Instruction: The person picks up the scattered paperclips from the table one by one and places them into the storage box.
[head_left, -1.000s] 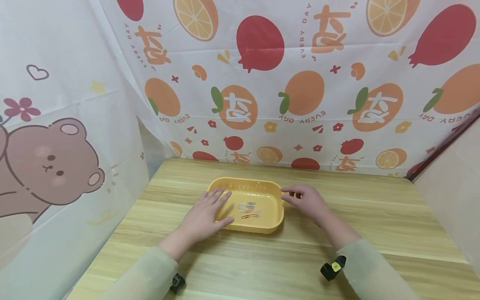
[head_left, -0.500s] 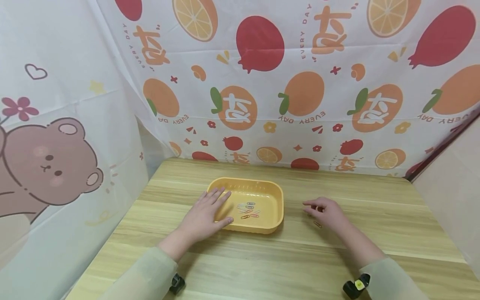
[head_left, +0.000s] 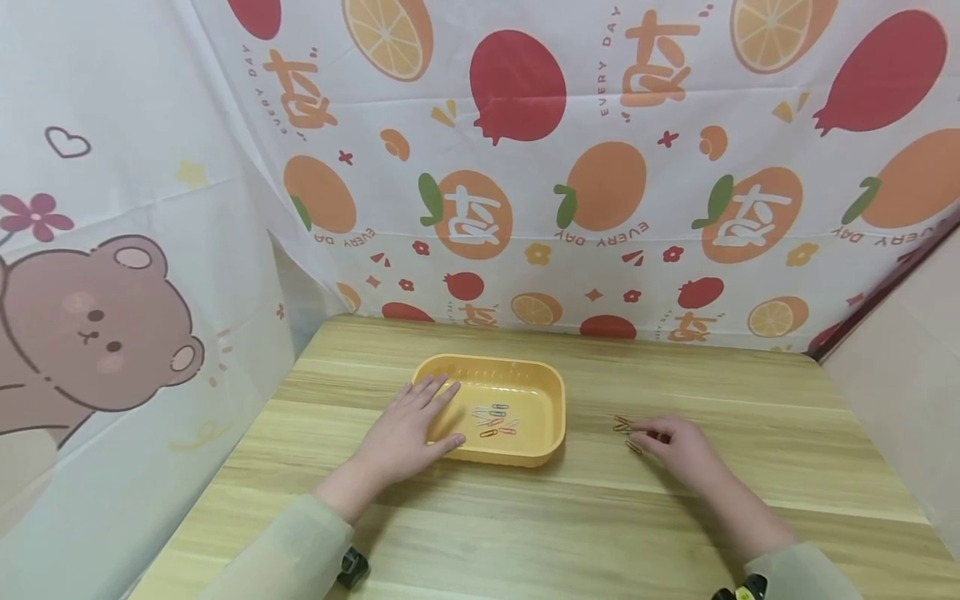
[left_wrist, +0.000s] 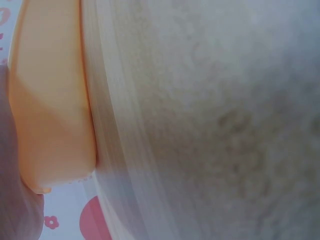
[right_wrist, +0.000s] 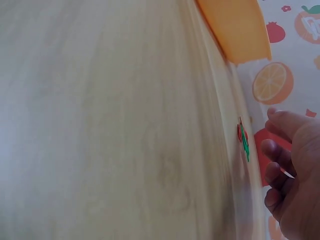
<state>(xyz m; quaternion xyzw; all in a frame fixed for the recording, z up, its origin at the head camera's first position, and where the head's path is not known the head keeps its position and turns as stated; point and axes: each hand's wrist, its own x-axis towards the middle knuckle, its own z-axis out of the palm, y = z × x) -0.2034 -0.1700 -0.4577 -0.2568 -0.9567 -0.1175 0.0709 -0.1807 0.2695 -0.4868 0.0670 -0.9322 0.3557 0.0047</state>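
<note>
A yellow plastic tray [head_left: 525,457] with rounded corners stands on the table, several small coloured paper clips [head_left: 490,433] lying on its floor. My left hand [head_left: 405,429] rests over the tray's left end, fingers spread and thumb by the front rim; in the left wrist view it touches the tray wall [left_wrist: 55,100]. To the right of the tray, my right hand [head_left: 682,454] is low over the table beside a few loose paper clips [head_left: 621,422]. In the right wrist view, red and green clips [right_wrist: 243,140] lie apart from its loosely bent fingers; nothing shows between them.
A wood-grain table [head_left: 480,525] runs back to a fruit-printed cloth [head_left: 607,187]. A white cloth with a bear print [head_left: 97,325] hangs on the left, and a pale panel [head_left: 900,375] stands on the right.
My right hand has moved from the tray's right rim rightward and toward me, down to the loose clips, which have come into view. The left hand and tray stay in place.
</note>
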